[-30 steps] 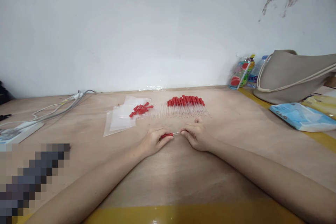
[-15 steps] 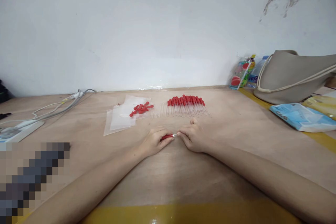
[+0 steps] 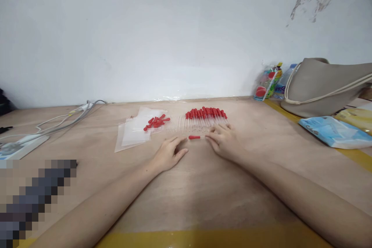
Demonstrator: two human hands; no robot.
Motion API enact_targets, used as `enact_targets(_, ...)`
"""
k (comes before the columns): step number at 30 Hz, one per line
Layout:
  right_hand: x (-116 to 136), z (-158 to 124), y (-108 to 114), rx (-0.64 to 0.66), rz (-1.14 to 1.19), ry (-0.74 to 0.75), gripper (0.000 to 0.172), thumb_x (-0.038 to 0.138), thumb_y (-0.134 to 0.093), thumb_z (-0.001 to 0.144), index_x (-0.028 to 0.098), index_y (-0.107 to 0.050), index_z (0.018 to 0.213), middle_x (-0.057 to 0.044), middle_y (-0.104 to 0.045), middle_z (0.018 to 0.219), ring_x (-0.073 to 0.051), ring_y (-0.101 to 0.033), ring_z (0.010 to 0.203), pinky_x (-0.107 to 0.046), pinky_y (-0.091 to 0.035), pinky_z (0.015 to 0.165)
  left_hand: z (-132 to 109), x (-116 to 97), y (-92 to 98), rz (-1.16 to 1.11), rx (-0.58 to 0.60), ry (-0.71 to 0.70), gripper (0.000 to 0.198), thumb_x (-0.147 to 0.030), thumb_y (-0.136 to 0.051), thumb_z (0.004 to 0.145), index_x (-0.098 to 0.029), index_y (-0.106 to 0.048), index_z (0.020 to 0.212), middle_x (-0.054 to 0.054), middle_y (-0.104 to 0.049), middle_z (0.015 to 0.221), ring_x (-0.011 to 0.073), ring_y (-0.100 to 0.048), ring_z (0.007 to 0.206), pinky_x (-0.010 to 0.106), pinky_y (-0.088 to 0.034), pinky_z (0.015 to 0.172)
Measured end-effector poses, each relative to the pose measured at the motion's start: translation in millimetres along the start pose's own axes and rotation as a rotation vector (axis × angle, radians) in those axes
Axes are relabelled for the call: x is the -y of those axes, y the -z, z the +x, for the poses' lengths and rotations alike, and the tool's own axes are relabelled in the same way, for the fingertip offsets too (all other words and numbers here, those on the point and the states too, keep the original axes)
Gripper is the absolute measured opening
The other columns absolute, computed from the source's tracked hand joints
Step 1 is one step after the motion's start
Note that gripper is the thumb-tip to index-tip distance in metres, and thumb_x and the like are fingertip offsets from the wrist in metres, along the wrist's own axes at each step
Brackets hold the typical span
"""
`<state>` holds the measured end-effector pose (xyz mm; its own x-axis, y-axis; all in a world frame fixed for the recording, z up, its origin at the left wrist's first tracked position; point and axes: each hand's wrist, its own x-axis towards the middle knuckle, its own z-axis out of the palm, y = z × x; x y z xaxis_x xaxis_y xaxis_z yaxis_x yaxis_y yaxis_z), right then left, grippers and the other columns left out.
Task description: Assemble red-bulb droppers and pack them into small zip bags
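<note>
Short of the table's far edge (image 3: 130, 104), the right hand (image 3: 225, 142) pinches a probably light, fragile dropper (image 3: 197, 137), best held near its bulb (image 3: 193, 137); the left hand (image 3: 166, 155) gapes, unladen.

Dropper (image 3: 197, 137), one: red bulb (image 3: 193, 137) on slender clear tube (image 3: 202, 136) (bulb leftward), held near-horizontal, before row of red-bulbed droppers (image 3: 205, 113).
</note>
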<state>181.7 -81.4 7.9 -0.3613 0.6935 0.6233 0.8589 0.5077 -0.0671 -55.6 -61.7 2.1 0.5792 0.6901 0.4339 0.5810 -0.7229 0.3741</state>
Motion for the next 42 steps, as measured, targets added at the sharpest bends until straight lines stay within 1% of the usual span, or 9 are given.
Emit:
enact_targets(3,-15,7,-4,-0.05,0.064,-0.304,0.019,0.026,-0.049,0.081,0.021,-0.066,0.078,-0.004,-0.065,0.08,-0.018,-0.054,0.077,-0.032,-0.027,0.073,1,1,-1.4,-0.004,0.084,-0.008,0.031,-0.03,-0.047,0.085,-0.016,-0.058,0.11,0.009,-0.058,0.116,0.0194,-0.054,0.106,0.036,-0.042,0.093)
enact_targets(6,-16,23,-12,0.015,0.165,-0.5,0.021,0.031,-0.048,0.08,0.022,-0.066,0.073,-0.001,-0.066,0.075,-0.018,-0.056,0.072,-0.032,-0.031,0.073,3,2,-3.1,0.001,0.1,-0.026,0.033,-0.031,-0.044,0.086,-0.016,-0.057,0.112,0.01,-0.056,0.119,0.0187,-0.051,0.111,0.035,-0.039,0.098)
enact_targets(11,4,65,-36,0.045,0.088,-0.626,0.029,0.038,-0.046,0.078,0.022,-0.062,0.06,-0.001,-0.065,0.065,-0.018,-0.057,0.067,-0.042,-0.023,0.084,3,2,-2.8,0.002,0.1,-0.031,0.034,-0.031,-0.044,0.086,-0.015,-0.057,0.113,0.01,-0.057,0.119,0.0184,-0.051,0.112,0.036,-0.039,0.098)
enact_targets(15,12,92,-59,0.097,0.044,-0.705,0.027,0.034,-0.045,0.077,0.021,-0.064,0.062,-0.004,-0.067,0.068,-0.018,-0.058,0.068,-0.041,-0.023,0.081,0,3,-0.7,-0.014,0.086,-0.065,0.033,-0.029,-0.046,0.086,-0.016,-0.057,0.114,0.009,-0.057,0.118,0.0193,-0.051,0.111,0.038,-0.04,0.097)
enact_targets(19,11,102,-73,0.149,-0.009,-0.75,0.027,0.034,-0.045,0.076,0.018,-0.065,0.067,-0.008,-0.067,0.072,-0.021,-0.059,0.071,-0.04,-0.023,0.079,-1,4,0.9,-0.004,0.089,-0.082,0.033,-0.028,-0.047,0.085,-0.016,-0.056,0.114,0.01,-0.057,0.118,0.0196,-0.051,0.112,0.039,-0.04,0.097)
enact_targets(26,17,100,-75,0.137,-0.025,-0.699,0.033,0.042,-0.043,0.079,0.018,-0.064,0.073,-0.008,-0.067,0.076,-0.021,-0.059,0.075,-0.04,-0.022,0.08,0,4,0.5,-0.011,0.08,-0.086,0.032,-0.026,-0.048,0.084,-0.017,-0.056,0.114,0.01,-0.058,0.117,0.0198,-0.052,0.111,0.039,-0.041,0.096)
enact_targets(33,34,93,-76,0.155,-0.078,-0.388,0.029,0.038,-0.042,0.083,0.022,-0.066,0.079,-0.006,-0.066,0.08,-0.02,-0.054,0.08,-0.038,-0.021,0.076,0,2,-0.1,-0.005,0.071,-0.08,0.031,-0.028,-0.046,0.085,-0.017,-0.059,0.11,0.009,-0.059,0.114,0.0197,-0.054,0.106,0.037,-0.043,0.093)
enact_targets(37,38,84,-70,0.173,-0.098,-0.298,0.033,0.038,-0.041,0.085,0.021,-0.067,0.074,-0.007,-0.063,0.081,-0.02,-0.051,0.082,-0.038,-0.021,0.075,0,12,2.8,0.072,-0.063,-0.024,0.022,-0.028,-0.048,0.083,-0.019,-0.064,0.095,0.006,-0.064,0.097,0.0182,-0.058,0.09,0.034,-0.045,0.083)
enact_targets(42,38,52,-52,0.151,-0.003,-0.146,0.03,0.037,-0.044,0.085,0.023,-0.068,0.074,-0.004,-0.061,0.077,-0.017,-0.048,0.079,-0.036,-0.021,0.074,4,52,22.6,0.366,-0.375,0.214,0.016,-0.029,-0.051,0.079,-0.019,-0.063,0.084,0.006,-0.06,0.088,0.0234,-0.052,0.089,0.038,-0.04,0.082)
